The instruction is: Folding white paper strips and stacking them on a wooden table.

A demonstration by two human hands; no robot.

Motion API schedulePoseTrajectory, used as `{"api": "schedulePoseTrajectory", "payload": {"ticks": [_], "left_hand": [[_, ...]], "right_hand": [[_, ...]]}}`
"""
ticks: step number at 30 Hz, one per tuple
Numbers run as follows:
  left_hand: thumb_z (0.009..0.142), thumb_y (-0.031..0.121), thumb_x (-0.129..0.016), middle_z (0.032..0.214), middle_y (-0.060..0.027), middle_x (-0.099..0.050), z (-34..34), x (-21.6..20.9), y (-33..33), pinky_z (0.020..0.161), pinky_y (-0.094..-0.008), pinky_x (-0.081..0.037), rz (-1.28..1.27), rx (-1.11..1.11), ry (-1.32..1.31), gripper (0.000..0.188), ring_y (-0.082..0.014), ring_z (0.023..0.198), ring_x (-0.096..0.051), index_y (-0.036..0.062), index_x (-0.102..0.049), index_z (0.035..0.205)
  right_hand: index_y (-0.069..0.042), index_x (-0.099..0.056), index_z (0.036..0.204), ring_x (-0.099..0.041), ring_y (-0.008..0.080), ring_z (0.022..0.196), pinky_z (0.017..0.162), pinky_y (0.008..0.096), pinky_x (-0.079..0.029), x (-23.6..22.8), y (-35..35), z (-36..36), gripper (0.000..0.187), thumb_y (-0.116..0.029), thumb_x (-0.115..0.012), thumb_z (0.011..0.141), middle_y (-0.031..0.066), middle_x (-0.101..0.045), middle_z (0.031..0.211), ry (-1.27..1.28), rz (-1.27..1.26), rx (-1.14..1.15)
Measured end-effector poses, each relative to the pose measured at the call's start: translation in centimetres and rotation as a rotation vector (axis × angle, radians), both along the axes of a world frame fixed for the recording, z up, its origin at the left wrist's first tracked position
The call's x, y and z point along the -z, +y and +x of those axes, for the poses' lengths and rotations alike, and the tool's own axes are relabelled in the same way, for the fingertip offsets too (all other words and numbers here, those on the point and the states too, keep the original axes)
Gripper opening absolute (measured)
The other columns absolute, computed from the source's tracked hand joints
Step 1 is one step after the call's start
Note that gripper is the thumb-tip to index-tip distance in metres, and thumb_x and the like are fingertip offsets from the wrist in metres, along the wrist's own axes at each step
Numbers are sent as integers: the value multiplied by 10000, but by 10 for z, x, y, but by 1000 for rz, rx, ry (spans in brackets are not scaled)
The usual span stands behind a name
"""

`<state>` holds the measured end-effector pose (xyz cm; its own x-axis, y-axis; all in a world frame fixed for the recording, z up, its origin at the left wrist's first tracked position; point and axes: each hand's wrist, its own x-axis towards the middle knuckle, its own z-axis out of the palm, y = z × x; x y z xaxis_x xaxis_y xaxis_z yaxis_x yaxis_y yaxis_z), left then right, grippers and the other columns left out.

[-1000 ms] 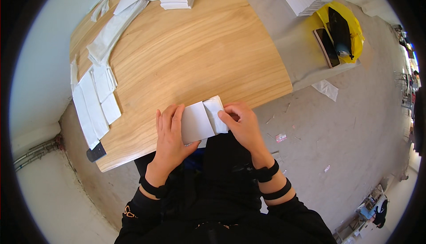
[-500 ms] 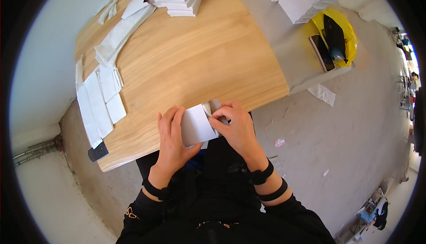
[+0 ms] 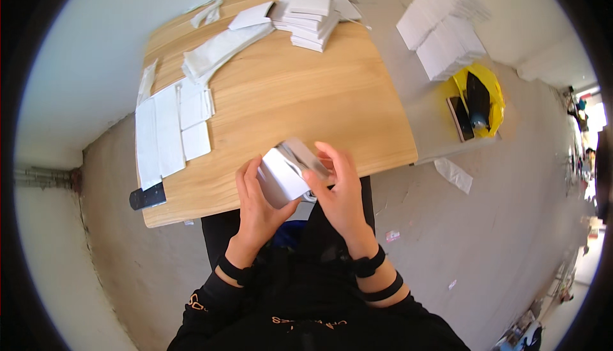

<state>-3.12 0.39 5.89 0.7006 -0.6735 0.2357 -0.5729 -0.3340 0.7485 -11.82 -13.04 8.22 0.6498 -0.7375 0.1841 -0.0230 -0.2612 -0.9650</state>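
Note:
Just above the table's near edge, a small white cardboard box (image 3: 280, 177) is held tilted. Its flap end stands open toward the upper right, and the inside is too blurred to make out. My left hand (image 3: 257, 214) wraps round the box's left side, thumb along the near edge and fingers on the far side. On the right, my right hand (image 3: 343, 201) has its thumb and fingers at the open end, around the greyish flap (image 3: 306, 153).
The wooden table (image 3: 287, 102) bears flat white sleeves (image 3: 168, 127) at left and stacked white boxes (image 3: 313, 29) at the back. To the right are more white stacks (image 3: 440, 48), a phone (image 3: 461, 119) and a yellow bag (image 3: 495, 99) holding a dark bottle (image 3: 477, 99). A clear wrapper (image 3: 454, 175) lies on the floor.
The box has turned and tilted, and its flap end now shows more openly. My right fingers have spread somewhat at that end. The whole view has shifted, showing more of the table's back.

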Motion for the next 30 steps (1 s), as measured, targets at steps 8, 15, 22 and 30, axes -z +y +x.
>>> {"api": "schedulePoseTrajectory", "payload": {"ticks": [8, 15, 22, 30], "left_hand": [[681, 152, -816, 1297, -236, -368, 11, 16, 28, 1010, -433, -356, -238, -164, -10, 873, -382, 1194, -400, -21, -291, 1356], [1033, 337, -360, 1300, -126, -481, 23, 31, 30, 1064, -340, -292, -665, -145, 860, 479, -207, 1238, -417, -12, -424, 1355], [1031, 295, -395, 1135, -55, -546, 21, 16, 30, 994, -280, -322, -554, -266, 822, 346, -140, 1091, -452, 28, -523, 1211], [1023, 200, -422, 1054, -19, -541, 20, 30, 24, 924, -252, -366, -579, -227, 745, 225, -95, 1018, -462, 37, -522, 1141]], "right_hand": [[11, -545, 1177, -613, 202, 960, 796, 317, -513, 21, 36, 16, 352, -83, -658, 857, 142, -580, 1094, 156, 207, -299], [-3, -441, 1310, -546, 171, 1098, 896, 339, -472, 65, 29, 39, 395, -147, -514, 950, 104, -558, 1218, -3, 418, -410], [-75, -391, 1385, -507, 171, 1165, 939, 341, -419, 58, 41, 47, 545, -462, -257, 1026, 74, -530, 1287, -53, 679, -370], [-57, -485, 1300, -546, 173, 1097, 881, 340, -481, 54, 41, 46, 413, -333, -334, 1031, 75, -566, 1209, -11, 648, -336]]}}
